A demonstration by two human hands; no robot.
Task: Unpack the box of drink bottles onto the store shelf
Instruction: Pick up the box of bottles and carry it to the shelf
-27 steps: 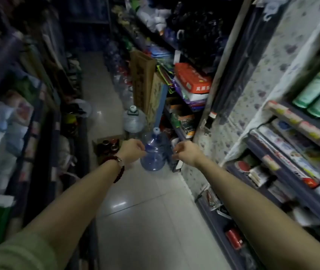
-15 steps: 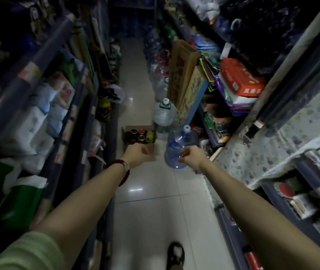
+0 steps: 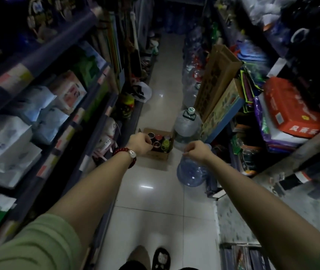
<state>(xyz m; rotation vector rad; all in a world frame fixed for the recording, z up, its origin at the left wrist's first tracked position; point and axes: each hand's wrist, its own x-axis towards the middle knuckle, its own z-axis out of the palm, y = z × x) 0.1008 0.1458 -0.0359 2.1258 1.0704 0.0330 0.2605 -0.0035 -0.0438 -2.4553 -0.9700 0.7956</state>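
Note:
An open cardboard box [image 3: 156, 157] stands on the aisle floor ahead, holding several drink bottles [image 3: 161, 142] with red, dark and green caps. My left hand [image 3: 139, 145], with a red bead bracelet on the wrist, is curled into a fist and overlaps the box's left edge in the view, well above it. My right hand [image 3: 196, 151] is also a fist with nothing in it, held in front of a blue water jug [image 3: 191, 175]. Both arms stretch forward at about the same height.
A clear water jug [image 3: 187, 129] with a green cap stands right of the box. Packed shelves [image 3: 89, 121] line both sides of the narrow tiled aisle. Flat cartons [image 3: 216, 78] lean from the right shelf. My slippered foot [image 3: 161, 258] shows at the bottom.
The view has moved down the aisle, so the box and jugs are nearer and more central. Both fists stay closed; the left one now overlaps the box.

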